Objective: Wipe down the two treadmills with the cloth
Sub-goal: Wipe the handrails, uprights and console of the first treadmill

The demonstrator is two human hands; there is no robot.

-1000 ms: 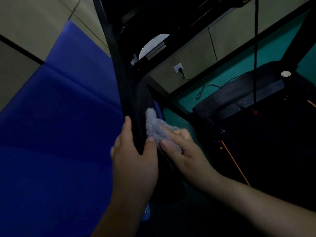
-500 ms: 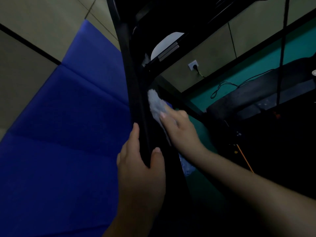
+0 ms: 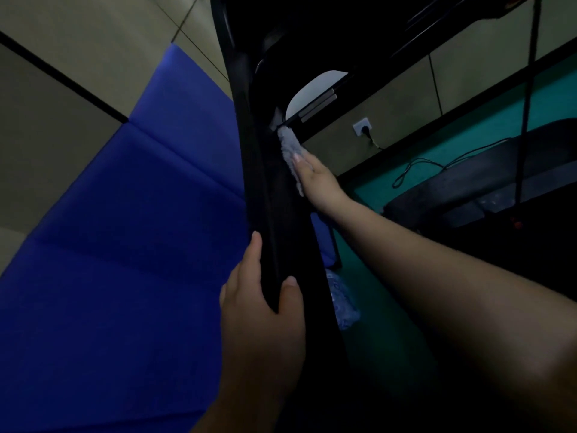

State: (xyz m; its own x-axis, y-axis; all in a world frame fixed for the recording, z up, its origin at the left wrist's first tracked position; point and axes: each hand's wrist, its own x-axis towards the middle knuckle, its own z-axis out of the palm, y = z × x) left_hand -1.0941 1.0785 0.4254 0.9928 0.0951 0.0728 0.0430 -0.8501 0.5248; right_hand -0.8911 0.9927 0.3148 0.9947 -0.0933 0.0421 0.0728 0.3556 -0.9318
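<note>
Left hand [image 3: 262, 310] grips the treadmill upright [image 3: 274, 214]; right hand [image 3: 315, 179] presses the cloth [image 3: 290, 148] flat-fingered against it

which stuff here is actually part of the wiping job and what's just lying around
In the job:
cloth under the right hand
black treadmill upright, gripped by the left hand
second treadmill

Lying about:
blue mat
wall socket
black cable

Grey cloth [image 3: 289, 151] against black treadmill upright [image 3: 265, 189]
</note>
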